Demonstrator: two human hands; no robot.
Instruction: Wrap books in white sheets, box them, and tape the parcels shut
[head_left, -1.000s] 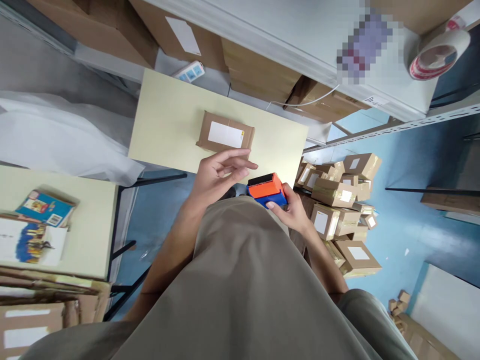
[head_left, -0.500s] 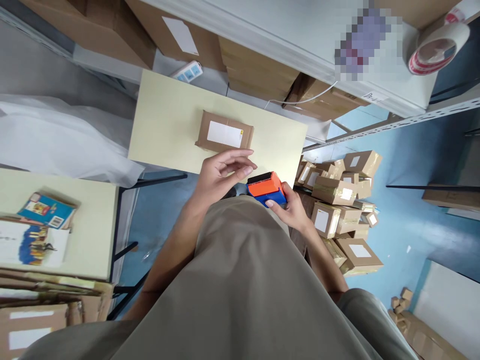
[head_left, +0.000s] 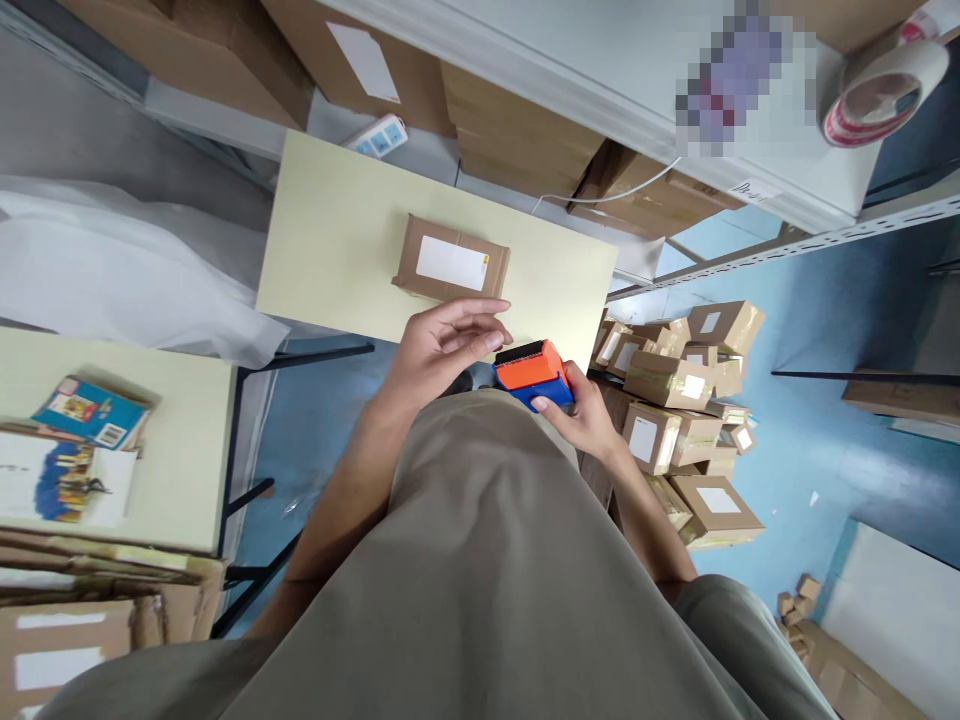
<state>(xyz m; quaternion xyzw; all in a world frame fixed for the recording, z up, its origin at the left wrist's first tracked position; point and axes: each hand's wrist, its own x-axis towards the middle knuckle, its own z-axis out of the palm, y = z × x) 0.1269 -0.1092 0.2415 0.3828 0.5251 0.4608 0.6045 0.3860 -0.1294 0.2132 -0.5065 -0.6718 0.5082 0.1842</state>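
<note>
Head view: you have your right grip (head_left: pixel 589 415) closed around the blue end of an orange-and-blue tool (head_left: pixel 529 374), its long axis running roughly from that grip toward your left grip (head_left: pixel 435 350), which is loosely cupped with bent fingers, the tool's black strip turned up and away from you. Most of your right fingers are hidden behind it, and your left fingers overlap the carton's (head_left: pixel 451 262) near edge, contact unclear. Past your grips, the near edge of the bench (head_left: pixel 330 215) crosses behind the tool, with bare surface either side of the carton.
</note>
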